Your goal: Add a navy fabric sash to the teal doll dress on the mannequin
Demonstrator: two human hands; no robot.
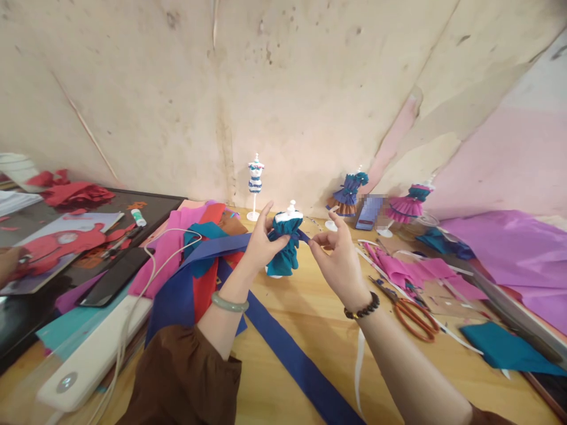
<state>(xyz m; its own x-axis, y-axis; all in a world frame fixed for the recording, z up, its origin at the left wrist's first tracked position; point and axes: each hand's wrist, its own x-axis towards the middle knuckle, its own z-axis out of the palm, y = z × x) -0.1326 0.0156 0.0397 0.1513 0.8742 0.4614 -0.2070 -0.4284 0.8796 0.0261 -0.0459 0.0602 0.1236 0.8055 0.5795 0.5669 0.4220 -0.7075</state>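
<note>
In the middle of the table stands a miniature dress form (pixel 291 211), white at the shoulders and wrapped in a gathered teal dress (pixel 286 257). My left hand (pixel 266 239) is closed on its left side, the thumb pressing the waist and the index finger pointing up. A dark blue strip (pixel 221 244), of paper or thin cloth, runs behind that hand and round the waist. On the right, my right hand (pixel 339 260) pinches the strip's short end between thumb and forefinger, other fingers raised. Another long blue strip (pixel 292 354) lies below on the table.
Three more dress forms, one mostly bare (pixel 256 180), one in blue (pixel 348 192) and one in pink (pixel 411 203), stand by the wall. Orange-handled scissors (pixel 414 319) lie right among scraps. A white power strip (pixel 95 354) with a cable lies left; another person's hand (pixel 7 265) shows there.
</note>
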